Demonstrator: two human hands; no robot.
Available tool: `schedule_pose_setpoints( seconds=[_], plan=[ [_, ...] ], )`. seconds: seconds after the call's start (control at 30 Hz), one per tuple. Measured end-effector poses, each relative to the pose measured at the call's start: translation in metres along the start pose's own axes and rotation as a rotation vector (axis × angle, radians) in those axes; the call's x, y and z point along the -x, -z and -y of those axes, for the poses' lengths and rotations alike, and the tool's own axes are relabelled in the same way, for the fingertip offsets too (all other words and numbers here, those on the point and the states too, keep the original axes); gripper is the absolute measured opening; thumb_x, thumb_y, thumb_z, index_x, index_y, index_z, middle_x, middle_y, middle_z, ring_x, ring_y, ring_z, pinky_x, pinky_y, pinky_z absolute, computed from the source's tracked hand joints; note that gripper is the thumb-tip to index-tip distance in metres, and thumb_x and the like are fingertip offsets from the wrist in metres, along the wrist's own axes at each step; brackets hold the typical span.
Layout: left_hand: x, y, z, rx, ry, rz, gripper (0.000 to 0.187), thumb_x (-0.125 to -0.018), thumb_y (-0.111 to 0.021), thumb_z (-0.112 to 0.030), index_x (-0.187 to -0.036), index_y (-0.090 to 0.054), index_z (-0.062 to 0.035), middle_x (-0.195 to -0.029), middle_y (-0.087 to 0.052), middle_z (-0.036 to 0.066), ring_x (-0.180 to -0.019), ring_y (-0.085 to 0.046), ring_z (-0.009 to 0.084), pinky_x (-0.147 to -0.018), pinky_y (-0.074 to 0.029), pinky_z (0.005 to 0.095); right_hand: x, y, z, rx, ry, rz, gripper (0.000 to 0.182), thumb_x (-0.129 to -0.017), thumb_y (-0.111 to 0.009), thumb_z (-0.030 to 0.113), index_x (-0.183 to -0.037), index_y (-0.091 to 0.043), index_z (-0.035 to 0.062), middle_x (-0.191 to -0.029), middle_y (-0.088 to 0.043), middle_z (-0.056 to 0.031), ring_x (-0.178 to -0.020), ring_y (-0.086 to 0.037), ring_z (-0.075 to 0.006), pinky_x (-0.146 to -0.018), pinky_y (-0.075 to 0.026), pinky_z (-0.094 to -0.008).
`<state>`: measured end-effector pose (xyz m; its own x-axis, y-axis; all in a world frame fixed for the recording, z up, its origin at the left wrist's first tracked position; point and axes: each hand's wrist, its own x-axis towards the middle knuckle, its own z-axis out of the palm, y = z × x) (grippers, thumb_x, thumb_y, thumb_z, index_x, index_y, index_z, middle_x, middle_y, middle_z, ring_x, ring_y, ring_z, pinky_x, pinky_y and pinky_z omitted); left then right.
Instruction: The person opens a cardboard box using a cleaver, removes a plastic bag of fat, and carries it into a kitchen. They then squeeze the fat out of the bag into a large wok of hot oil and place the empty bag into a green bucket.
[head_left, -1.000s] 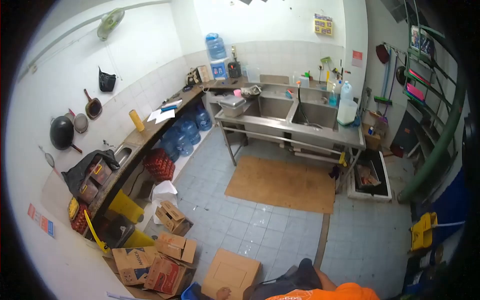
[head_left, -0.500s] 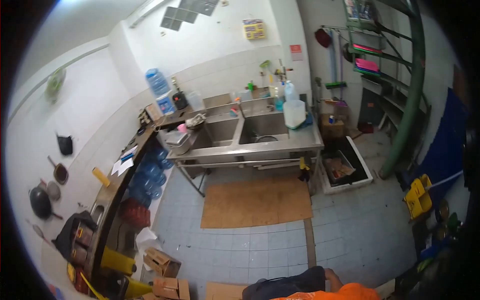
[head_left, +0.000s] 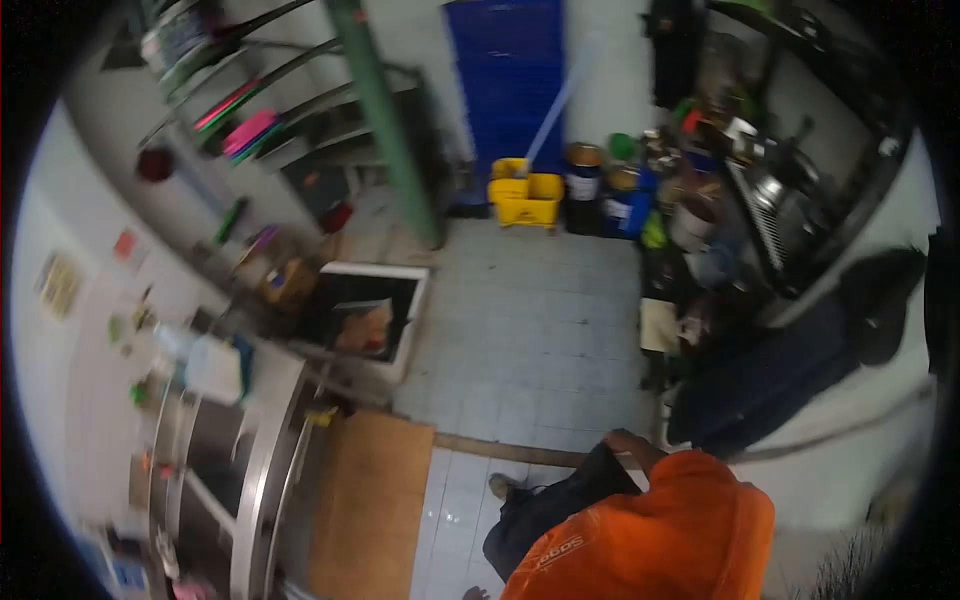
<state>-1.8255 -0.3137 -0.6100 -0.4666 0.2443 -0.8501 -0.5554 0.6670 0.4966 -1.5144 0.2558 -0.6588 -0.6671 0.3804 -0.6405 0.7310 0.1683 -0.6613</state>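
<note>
My right hand (head_left: 624, 441) is at the upper edge of my dark trousers (head_left: 560, 505), beyond the orange sleeve; its fingers are blurred and partly hidden. I cannot make out anything held in it. At the bottom edge, only a small part of my left hand (head_left: 477, 593) shows, fingers apparently apart, over the tiled floor. No object shows in it. My orange shirt (head_left: 650, 530) fills the lower middle, and one shoe (head_left: 502, 486) shows past the trousers.
On the left stands a steel sink (head_left: 262, 490) beside a brown mat (head_left: 375, 500). Farther off are a white-rimmed basin (head_left: 412, 310), a green post (head_left: 390, 130) and a yellow mop bucket (head_left: 527, 205). A cluttered rack (head_left: 760, 215) and dark cloth (head_left: 770, 385) line the right.
My view has swung to the right: the sink moved to the left side, and the mop bucket and rack came toward the middle. More of my orange shirt and trousers shows.
</note>
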Motion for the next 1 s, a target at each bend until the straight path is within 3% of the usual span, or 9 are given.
schedule_pose_setpoints(
  seconds=[0.4, 0.47, 0.57, 0.6, 0.77, 0.87, 0.9, 0.97, 1.0],
  plan=[
    [-0.241, 0.049, -0.361, -0.228, -0.477, 0.158, 0.049, -0.097, -0.045, -0.041, -0.127, -0.049, -0.0031, -0.117, -0.056, 0.008, -0.098, -0.054, 0.0188, -0.086, -0.045, 0.0327, 0.079, 0.013, 0.021, 0.384, -0.093, -0.522, 0.029, -0.08, -0.067, 0.029, -0.099, -0.068, 0.0074, -0.096, -0.068, -0.012, -0.088, -0.065, -0.0253, -0.078, -0.052, -0.0393],
    [-0.253, 0.022, -0.415, -0.235, -0.553, 0.236, 0.053, -0.098, -0.042, -0.044, -0.13, -0.045, -0.0011, -0.123, -0.052, 0.008, -0.107, -0.051, 0.0195, -0.096, -0.043, 0.0324, 0.083, 0.06, 0.018, -0.28, -0.116, -0.587, 0.02, -0.088, -0.053, 0.021, -0.098, -0.065, 0.0082, -0.093, -0.066, -0.0099, -0.088, -0.063, -0.025, -0.081, -0.051, -0.0401],
    [-0.249, -0.027, -0.444, -0.226, -0.542, 0.267, 0.052, -0.098, -0.042, -0.044, -0.129, -0.045, -0.0024, -0.122, -0.053, 0.008, -0.106, -0.053, 0.022, -0.093, -0.045, 0.0348, 0.021, 0.14, -0.072, 0.492, 0.003, -0.914, 0.015, -0.082, -0.055, 0.014, -0.089, -0.064, 0.0051, -0.08, -0.064, -0.009, -0.076, -0.062, -0.0225, -0.075, -0.051, -0.0379],
    [-0.246, -0.048, -0.445, -0.23, -0.517, 0.281, 0.05, -0.097, -0.043, -0.043, -0.128, -0.046, -0.0036, -0.12, -0.054, 0.009, -0.103, -0.054, 0.0232, -0.089, -0.045, 0.036, -0.008, 0.181, -0.127, -0.41, 0.143, -0.878, 0.022, -0.085, -0.067, 0.023, -0.1, -0.066, 0.0063, -0.083, -0.064, -0.0015, -0.066, -0.058, -0.0138, -0.057, -0.048, -0.0297],
    [-0.219, -0.134, -0.393, -0.249, -0.184, 0.378, 0.04, -0.094, -0.049, -0.038, -0.121, -0.052, -0.0095, -0.109, -0.062, 0.01, -0.089, -0.061, 0.0288, -0.069, -0.05, 0.0423, -0.027, 0.459, -0.031, -0.215, 0.375, -1.434, 0.032, -0.094, -0.057, 0.038, -0.09, -0.066, 0.0078, -0.076, -0.063, 0.0003, -0.062, -0.057, -0.0116, -0.049, -0.042, -0.027],
    [-0.205, -0.166, -0.404, -0.253, 0.295, 0.852, 0.034, -0.092, -0.052, -0.035, -0.118, -0.056, -0.013, -0.103, -0.066, 0.01, -0.081, -0.065, 0.0321, -0.057, -0.053, 0.046, 0.027, 0.617, 0.069, -1.162, 0.231, -1.344, 0.055, -0.093, -0.04, 0.063, -0.097, -0.063, 0.0127, -0.082, -0.063, -0.0027, -0.065, -0.06, -0.0141, -0.052, -0.045, -0.0293],
    [-0.179, -0.179, -0.384, -0.254, 0.12, 0.542, 0.038, -0.093, -0.049, -0.036, -0.121, -0.055, -0.0123, -0.108, -0.064, 0.013, -0.086, -0.064, 0.036, -0.059, -0.052, 0.0498, -0.027, 0.699, -0.065, -1.231, 0.107, -1.492, 0.065, -0.089, -0.046, 0.066, -0.119, -0.057, 0.0096, -0.103, -0.066, -0.0057, -0.084, -0.063, -0.0195, -0.074, -0.052, -0.0325],
    [-0.176, -0.197, -0.39, 0.104, 0.381, 0.585, 0.041, -0.093, -0.046, -0.036, -0.127, -0.052, -0.0131, -0.107, -0.064, 0.013, -0.086, -0.064, 0.0356, -0.061, -0.052, 0.0505, 0.04, 0.754, 0.038, -1.267, 0.477, -1.417, 0.077, -0.085, -0.049, 0.071, -0.128, -0.049, 0.007, -0.111, -0.061, -0.0082, -0.092, -0.062, -0.0215, -0.08, -0.053, -0.0359],
    [-0.17, -0.206, -0.385, 0.01, 0.069, 0.594, 0.041, -0.094, -0.045, -0.035, -0.127, -0.051, -0.0116, -0.108, -0.064, 0.014, -0.086, -0.064, 0.0356, -0.061, -0.052, 0.0509, 0.045, 0.786, 0.056, -1.328, 0.441, -1.449, 0.08, -0.084, -0.049, 0.072, -0.13, -0.046, 0.0066, -0.11, -0.059, -0.0084, -0.093, -0.061, -0.0221, -0.083, -0.052, -0.0364]
  ],
)
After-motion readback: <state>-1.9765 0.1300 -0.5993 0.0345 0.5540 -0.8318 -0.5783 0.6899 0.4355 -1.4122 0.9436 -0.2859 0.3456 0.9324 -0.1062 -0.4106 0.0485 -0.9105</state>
